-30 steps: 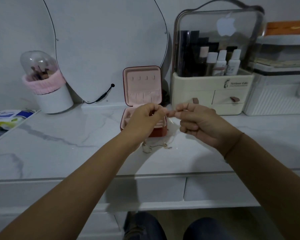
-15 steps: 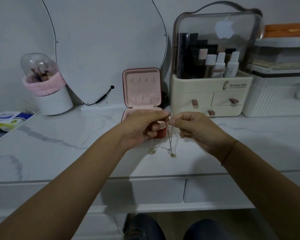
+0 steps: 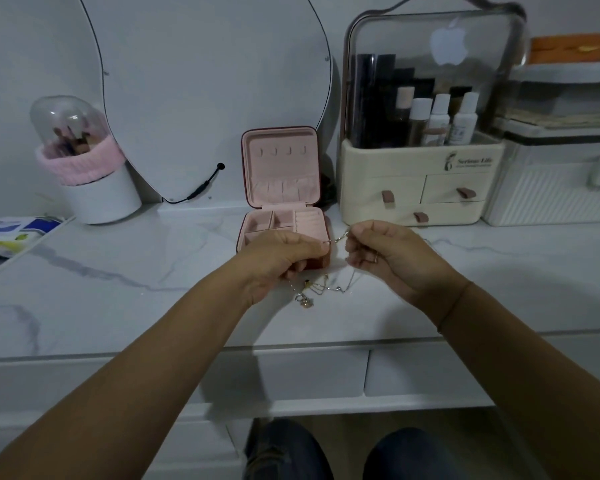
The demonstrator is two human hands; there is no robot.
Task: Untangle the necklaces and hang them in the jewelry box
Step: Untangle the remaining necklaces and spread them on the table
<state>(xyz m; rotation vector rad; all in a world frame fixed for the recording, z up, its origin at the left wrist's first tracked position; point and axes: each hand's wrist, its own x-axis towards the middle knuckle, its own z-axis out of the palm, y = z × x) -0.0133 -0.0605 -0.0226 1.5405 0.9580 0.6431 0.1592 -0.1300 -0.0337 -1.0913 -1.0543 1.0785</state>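
Note:
A small pink jewelry box (image 3: 280, 168) stands open on the marble tabletop, its lid upright with a row of hooks. Just in front of it, my left hand (image 3: 281, 259) and my right hand (image 3: 383, 252) each pinch a thin chain, a short length stretched between their fingertips. The tangled necklaces (image 3: 321, 289) droop below both hands, and their pendants lie on the tabletop. My left hand covers the front of the box's base.
A cream cosmetics organiser (image 3: 420, 133) with drawers stands right of the box, a white ribbed case (image 3: 555, 188) further right. A mirror (image 3: 205, 81) leans behind, a brush holder (image 3: 90, 171) at the left. A tissue pack (image 3: 4, 233) lies at the left edge.
Both hands have dropped lower and nearer the table's front. The dangling chains now sag so their pendants rest on the marble. The hands have drawn slightly apart.

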